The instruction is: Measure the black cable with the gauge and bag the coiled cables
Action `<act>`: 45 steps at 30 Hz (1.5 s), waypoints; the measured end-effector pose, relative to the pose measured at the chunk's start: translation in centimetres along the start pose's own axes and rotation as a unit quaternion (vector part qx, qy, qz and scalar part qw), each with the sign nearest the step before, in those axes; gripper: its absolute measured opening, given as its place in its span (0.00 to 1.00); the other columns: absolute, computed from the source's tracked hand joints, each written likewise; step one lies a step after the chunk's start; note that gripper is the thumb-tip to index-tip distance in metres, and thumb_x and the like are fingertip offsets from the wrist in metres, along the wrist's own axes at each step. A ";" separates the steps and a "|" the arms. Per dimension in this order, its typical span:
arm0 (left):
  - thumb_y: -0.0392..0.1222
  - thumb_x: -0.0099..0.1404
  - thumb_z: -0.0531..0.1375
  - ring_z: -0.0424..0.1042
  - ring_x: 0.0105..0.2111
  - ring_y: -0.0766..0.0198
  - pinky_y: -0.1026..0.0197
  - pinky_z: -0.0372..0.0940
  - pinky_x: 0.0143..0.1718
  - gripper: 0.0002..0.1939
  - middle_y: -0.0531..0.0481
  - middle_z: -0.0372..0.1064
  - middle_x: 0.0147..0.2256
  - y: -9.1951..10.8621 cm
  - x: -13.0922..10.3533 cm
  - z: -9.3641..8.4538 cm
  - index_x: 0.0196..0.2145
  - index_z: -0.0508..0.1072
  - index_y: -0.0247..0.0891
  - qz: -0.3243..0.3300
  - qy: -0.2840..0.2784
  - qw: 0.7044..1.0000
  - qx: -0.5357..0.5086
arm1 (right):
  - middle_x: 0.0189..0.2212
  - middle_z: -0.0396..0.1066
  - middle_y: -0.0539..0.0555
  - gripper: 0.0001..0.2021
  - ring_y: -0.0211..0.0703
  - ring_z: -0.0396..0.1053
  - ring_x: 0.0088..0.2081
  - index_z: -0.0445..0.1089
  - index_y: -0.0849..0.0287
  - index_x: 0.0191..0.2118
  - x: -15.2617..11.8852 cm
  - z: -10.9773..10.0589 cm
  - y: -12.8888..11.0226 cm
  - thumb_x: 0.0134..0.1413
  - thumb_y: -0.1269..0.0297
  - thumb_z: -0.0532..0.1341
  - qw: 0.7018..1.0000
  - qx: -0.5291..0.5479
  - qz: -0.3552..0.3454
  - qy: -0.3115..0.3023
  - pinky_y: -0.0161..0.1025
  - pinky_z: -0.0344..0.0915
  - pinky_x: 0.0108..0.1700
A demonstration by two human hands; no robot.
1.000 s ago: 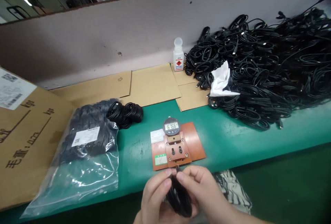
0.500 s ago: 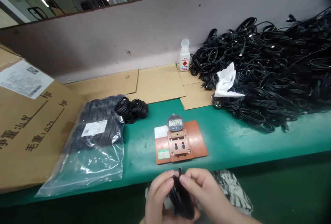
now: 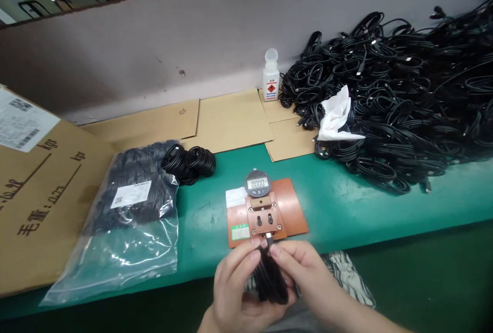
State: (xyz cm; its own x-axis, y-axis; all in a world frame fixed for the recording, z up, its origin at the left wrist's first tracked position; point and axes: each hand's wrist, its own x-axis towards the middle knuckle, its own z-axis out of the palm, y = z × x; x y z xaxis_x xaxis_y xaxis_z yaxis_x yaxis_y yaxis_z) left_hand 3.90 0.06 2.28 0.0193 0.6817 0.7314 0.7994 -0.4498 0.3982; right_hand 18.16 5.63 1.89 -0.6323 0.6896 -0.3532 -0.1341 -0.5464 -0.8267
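Observation:
My left hand (image 3: 234,287) and my right hand (image 3: 304,276) together grip a coiled black cable (image 3: 269,281) at the table's front edge. Its connector tip (image 3: 268,241) sits at the front slot of a brown test fixture (image 3: 265,212). A round digital gauge (image 3: 258,183) on the fixture reads 0.000.
A clear bag of black cables (image 3: 127,220) lies at the left beside a cardboard box (image 3: 34,189), with two loose coils (image 3: 188,162) behind it. A large heap of black cables (image 3: 404,97) with a white cloth (image 3: 337,115) fills the right. A small white bottle (image 3: 270,76) stands by the grey back wall.
The gauge reading went from 6.766 to 0.000. My hands drew the cable back from the fixture, then brought its tip forward to the slot again.

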 end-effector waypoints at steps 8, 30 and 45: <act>0.46 0.59 0.70 0.76 0.45 0.54 0.57 0.75 0.45 0.30 0.36 0.73 0.44 -0.6 -0.1 0.0 0.52 0.66 0.27 -0.004 -0.007 1.000 -0.016 | 0.14 0.52 0.44 0.30 0.30 0.51 0.18 0.55 0.58 0.17 0.2 0.4 -0.6 0.55 0.38 0.62 1.000 -0.011 0.004 0.012 0.31 0.46 0.21; 0.45 0.55 0.72 0.75 0.47 0.51 0.54 0.76 0.45 0.37 0.35 0.70 0.47 -1.6 -1.2 0.6 0.58 0.64 0.28 -0.024 -0.002 0.999 -0.033 | 0.12 0.50 0.42 0.33 0.29 0.50 0.15 0.54 0.57 0.16 0.3 0.9 -0.5 0.48 0.33 0.63 0.996 0.013 0.052 0.064 0.29 0.47 0.18; 0.49 0.56 0.72 0.77 0.43 0.49 0.51 0.78 0.41 0.37 0.34 0.72 0.45 -1.6 -1.2 0.6 0.57 0.65 0.30 -0.029 0.010 0.999 -0.019 | 0.12 0.50 0.42 0.32 0.29 0.49 0.15 0.54 0.57 0.17 0.3 0.9 -0.4 0.49 0.34 0.62 0.997 0.013 0.048 0.064 0.29 0.46 0.18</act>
State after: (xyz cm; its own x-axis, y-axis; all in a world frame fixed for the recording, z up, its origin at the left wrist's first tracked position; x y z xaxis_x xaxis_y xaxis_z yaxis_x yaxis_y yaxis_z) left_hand 2.99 0.27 0.41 -0.0379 0.6954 0.7176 0.7757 -0.4323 0.4599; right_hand 17.29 5.61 2.49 -0.5415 0.6871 -0.4844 -0.0975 -0.6236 -0.7757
